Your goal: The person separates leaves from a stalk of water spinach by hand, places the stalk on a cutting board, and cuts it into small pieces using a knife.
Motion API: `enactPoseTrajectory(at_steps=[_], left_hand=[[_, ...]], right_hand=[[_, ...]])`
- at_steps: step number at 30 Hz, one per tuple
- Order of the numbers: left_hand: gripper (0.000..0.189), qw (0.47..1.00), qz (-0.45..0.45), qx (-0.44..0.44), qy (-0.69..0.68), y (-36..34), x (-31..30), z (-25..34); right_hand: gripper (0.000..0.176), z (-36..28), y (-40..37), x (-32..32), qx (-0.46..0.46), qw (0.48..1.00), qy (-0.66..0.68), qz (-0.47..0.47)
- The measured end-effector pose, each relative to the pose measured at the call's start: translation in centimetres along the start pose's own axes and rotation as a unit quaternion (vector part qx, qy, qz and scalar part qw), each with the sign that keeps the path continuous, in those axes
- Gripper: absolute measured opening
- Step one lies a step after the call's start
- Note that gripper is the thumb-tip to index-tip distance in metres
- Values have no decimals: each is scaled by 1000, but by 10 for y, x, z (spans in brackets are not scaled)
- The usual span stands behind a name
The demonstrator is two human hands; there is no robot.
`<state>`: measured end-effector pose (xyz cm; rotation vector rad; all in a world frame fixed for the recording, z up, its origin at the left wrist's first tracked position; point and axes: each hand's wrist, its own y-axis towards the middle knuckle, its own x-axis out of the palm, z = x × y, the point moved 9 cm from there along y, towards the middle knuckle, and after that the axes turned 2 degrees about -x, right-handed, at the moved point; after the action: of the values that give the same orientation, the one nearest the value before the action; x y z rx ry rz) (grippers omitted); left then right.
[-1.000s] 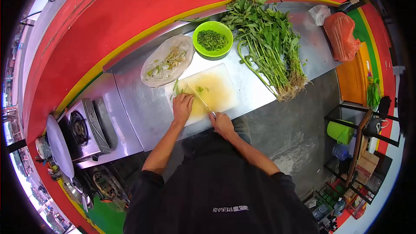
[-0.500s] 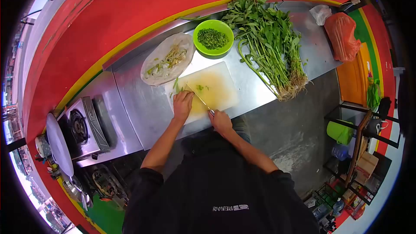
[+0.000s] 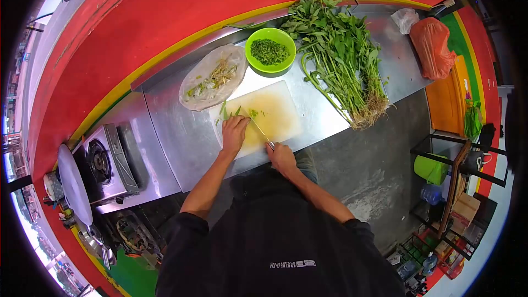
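Observation:
My right hand (image 3: 282, 158) is closed around the handle of a knife (image 3: 260, 129), whose blade lies slanted over the cutting board (image 3: 283, 104). Beside the blade, my left hand (image 3: 235, 133) presses its bunched fingers down on some long green leaves (image 3: 224, 112), which stick out past the fingers on the board's left side. They look like scallion, but most of the bunch is covered by the hand. A few chopped green bits (image 3: 254, 113) lie just beyond the blade. The board is white with a yellow stain.
A lime-green bowl (image 3: 276, 67) of chopped greens stands behind the board. Left of it lies a plastic bag (image 3: 201, 69) with trimmings. Leafy stems with roots (image 3: 346, 60) spread to the right, then a red bag (image 3: 433, 49). A gas stove (image 3: 102, 159) is at the left.
The knife's tip and my left fingers have shifted very slightly on the board. Both hands keep the same hold, and the view has moved a little.

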<state>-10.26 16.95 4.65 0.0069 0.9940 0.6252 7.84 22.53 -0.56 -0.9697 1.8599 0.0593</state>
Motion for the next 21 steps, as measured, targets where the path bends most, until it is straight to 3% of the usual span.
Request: enactPoseTrajectory(at_steps=[8, 14, 17, 21], left_hand=[[14, 1000, 3, 12, 20, -1, 1, 0], [14, 1000, 4, 6, 16, -3, -4, 2], [13, 999, 12, -30, -2, -7, -4, -3], [13, 999, 25, -31, -6, -7, -4, -3]], right_hand=[[51, -9, 9, -9, 33, 999, -20, -11], [56, -6, 12, -4, 37, 997, 68, 12], [56, 0, 6, -1, 50, 998, 40, -27], [58, 4, -2, 9, 18, 999, 35, -27]])
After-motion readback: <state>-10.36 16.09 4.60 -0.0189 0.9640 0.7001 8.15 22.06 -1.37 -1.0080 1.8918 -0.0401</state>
